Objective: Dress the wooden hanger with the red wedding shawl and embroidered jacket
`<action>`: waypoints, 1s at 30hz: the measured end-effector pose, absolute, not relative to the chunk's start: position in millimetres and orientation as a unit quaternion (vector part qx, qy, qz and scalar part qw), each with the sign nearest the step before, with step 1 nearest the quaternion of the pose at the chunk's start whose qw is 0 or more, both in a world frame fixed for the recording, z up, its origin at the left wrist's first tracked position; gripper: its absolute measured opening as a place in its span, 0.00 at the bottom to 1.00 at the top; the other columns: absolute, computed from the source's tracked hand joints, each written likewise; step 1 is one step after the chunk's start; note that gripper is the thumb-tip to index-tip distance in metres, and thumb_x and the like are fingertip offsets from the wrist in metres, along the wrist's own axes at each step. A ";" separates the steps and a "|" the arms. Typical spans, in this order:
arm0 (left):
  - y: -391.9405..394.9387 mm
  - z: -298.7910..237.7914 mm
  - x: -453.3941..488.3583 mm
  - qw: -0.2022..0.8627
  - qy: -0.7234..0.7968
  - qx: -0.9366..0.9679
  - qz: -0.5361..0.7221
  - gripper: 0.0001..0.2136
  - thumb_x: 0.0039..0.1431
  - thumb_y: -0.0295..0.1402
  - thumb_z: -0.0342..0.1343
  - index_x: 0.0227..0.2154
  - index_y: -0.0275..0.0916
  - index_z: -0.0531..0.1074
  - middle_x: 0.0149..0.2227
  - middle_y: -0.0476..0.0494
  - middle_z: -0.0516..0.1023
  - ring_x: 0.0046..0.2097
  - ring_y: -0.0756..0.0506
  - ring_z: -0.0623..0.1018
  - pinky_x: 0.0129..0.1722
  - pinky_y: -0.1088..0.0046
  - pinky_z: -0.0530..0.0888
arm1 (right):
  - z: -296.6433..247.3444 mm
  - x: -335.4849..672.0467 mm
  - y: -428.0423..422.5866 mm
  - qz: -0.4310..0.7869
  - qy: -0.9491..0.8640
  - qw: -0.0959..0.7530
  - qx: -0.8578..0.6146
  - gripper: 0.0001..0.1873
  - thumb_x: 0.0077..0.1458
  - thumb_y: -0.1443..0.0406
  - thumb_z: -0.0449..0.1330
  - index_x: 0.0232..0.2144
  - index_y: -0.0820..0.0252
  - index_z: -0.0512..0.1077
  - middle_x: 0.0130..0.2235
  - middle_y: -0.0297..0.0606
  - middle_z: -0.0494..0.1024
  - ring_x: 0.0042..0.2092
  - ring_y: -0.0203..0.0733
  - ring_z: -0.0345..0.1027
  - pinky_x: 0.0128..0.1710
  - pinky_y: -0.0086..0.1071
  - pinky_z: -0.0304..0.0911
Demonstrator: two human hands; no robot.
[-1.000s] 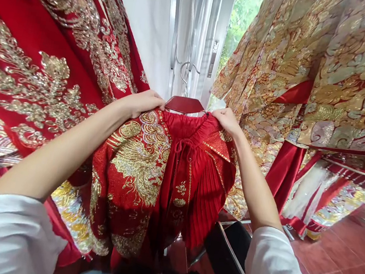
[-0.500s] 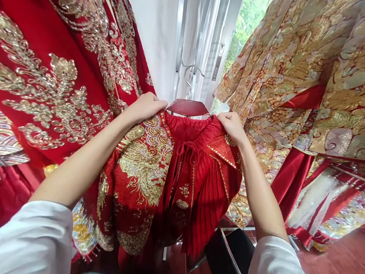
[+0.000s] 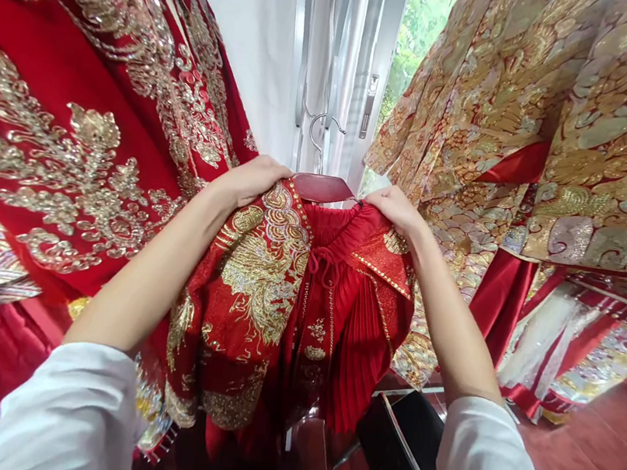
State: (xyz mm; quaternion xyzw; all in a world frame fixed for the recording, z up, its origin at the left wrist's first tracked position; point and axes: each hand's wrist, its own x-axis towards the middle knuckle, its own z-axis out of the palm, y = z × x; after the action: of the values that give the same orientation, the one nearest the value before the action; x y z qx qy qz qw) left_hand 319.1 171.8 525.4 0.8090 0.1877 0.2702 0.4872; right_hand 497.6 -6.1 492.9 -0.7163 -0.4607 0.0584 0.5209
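Observation:
A small red jacket [image 3: 259, 282] with gold embroidery hangs on a dark red hanger [image 3: 324, 188] with a metal hook, together with a pleated red skirt [image 3: 360, 336] tied by a cord at its waist. My left hand [image 3: 257, 178] is closed on the jacket's left shoulder, beside the hanger's end. On the other side, my right hand [image 3: 393, 206] grips the jacket's right shoulder, where the front panel folds outward over the pleats. The fingertips of both hands are partly hidden behind the cloth.
To the left hangs a large red gown [image 3: 95, 155] with gold beadwork. Gold-patterned garments [image 3: 499, 98] hang on the right. A black box-like object [image 3: 405, 445] stands below on the red tiled floor [image 3: 611, 452]. White curtains [image 3: 352, 36] and a door frame are behind.
The jacket's left front has shifted slightly right and inward, covering a little more of the skirt's waist. Both hands still hold the shoulders. The view has turned slightly.

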 end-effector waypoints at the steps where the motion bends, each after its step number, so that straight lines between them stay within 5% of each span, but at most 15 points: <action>1: 172.8 524.8 317.9 0.508 0.181 0.808 0.236 0.07 0.51 0.27 0.50 0.21 0.33 0.69 0.19 0.43 0.70 0.24 0.48 0.73 0.26 0.73 0.72 | 498.4 500.0 -2.9 0.088 -0.465 0.501 -0.725 0.11 0.41 0.65 0.55 0.13 0.61 0.60 0.15 0.28 0.57 0.20 0.28 0.48 0.21 0.26 0.43; 4: 176.2 524.6 316.0 0.550 0.157 0.799 0.186 0.10 0.55 0.30 0.49 0.22 0.33 0.71 0.21 0.42 0.73 0.26 0.47 0.75 0.30 0.72 0.74 | 511.4 501.9 12.1 0.109 -0.498 0.429 -0.746 0.08 0.42 0.67 0.56 0.14 0.63 0.65 0.18 0.31 0.64 0.22 0.30 0.54 0.25 0.27 0.51; 8: 179.2 526.4 312.4 0.496 0.107 0.852 0.125 0.13 0.56 0.38 0.51 0.25 0.33 0.73 0.26 0.40 0.76 0.31 0.46 0.76 0.35 0.70 0.74 | 502.2 483.5 29.6 -0.186 -0.454 0.475 -0.730 0.08 0.50 0.68 0.53 0.25 0.64 0.72 0.30 0.39 0.73 0.33 0.38 0.64 0.38 0.33 0.59; 12: 179.2 526.5 308.3 0.414 0.069 0.903 0.094 0.11 0.50 0.38 0.56 0.31 0.34 0.74 0.31 0.40 0.78 0.37 0.45 0.77 0.37 0.70 0.73 | 466.3 452.1 30.6 -0.386 -0.385 0.481 -0.687 0.15 0.58 0.66 0.46 0.36 0.59 0.73 0.46 0.44 0.73 0.51 0.46 0.61 0.53 0.43 0.53; 18: 185.1 523.2 310.7 0.444 0.045 0.891 0.087 0.12 0.49 0.36 0.56 0.34 0.34 0.74 0.32 0.40 0.78 0.34 0.46 0.77 0.37 0.70 0.73 | 433.1 423.9 39.0 -0.406 -0.388 0.403 -0.723 0.11 0.57 0.62 0.52 0.31 0.54 0.75 0.56 0.38 0.65 0.57 0.51 0.53 0.56 0.50 0.48; 30: 174.8 522.5 308.5 0.423 0.051 0.897 0.113 0.17 0.53 0.32 0.52 0.45 0.34 0.73 0.31 0.40 0.78 0.37 0.44 0.76 0.36 0.69 0.73 | 441.4 401.7 59.0 -0.359 -0.312 0.444 -0.759 0.13 0.55 0.61 0.55 0.26 0.60 0.75 0.59 0.44 0.58 0.59 0.59 0.46 0.58 0.59 0.39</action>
State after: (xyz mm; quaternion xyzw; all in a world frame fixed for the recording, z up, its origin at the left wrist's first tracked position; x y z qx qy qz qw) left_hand 308.5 174.8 522.5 0.8973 0.0514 0.1132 0.4235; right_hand 401.7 59.0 441.4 -0.7591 -0.3118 -0.3590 0.4445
